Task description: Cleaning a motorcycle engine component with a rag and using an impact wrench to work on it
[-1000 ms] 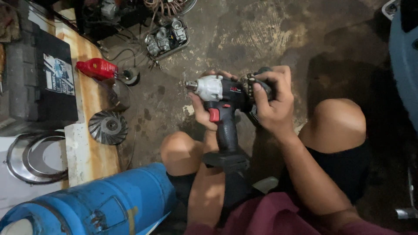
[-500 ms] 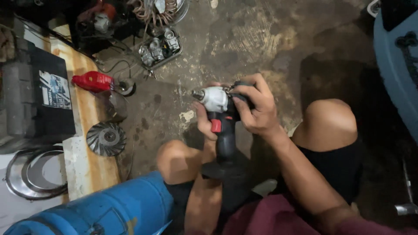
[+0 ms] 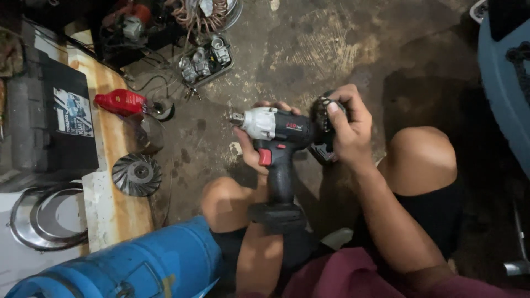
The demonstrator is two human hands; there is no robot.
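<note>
While the left hand point(image 3: 251, 152) grips the drill point(image 3: 279, 132) near its handle, the right hand point(image 3: 345, 129) closes on its rear end. Floor point(image 3: 309, 44) lies below.

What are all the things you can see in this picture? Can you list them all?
cordless impact wrench: one, black with a silver nose and red trigger, held above the knees
round dark part: one, at the wrench's rear end, under the right fingers
blue cylinder: one, lying at bottom left
red power tool: one, on the wooden board at left
finned round disc: one, grey, at the board's edge
metal rings: a few, silver, far left
tray of metal parts: one, grey, on the concrete floor
black case: one, far left
left hand: grips the wrench body
right hand: on the wrench's back end
</note>
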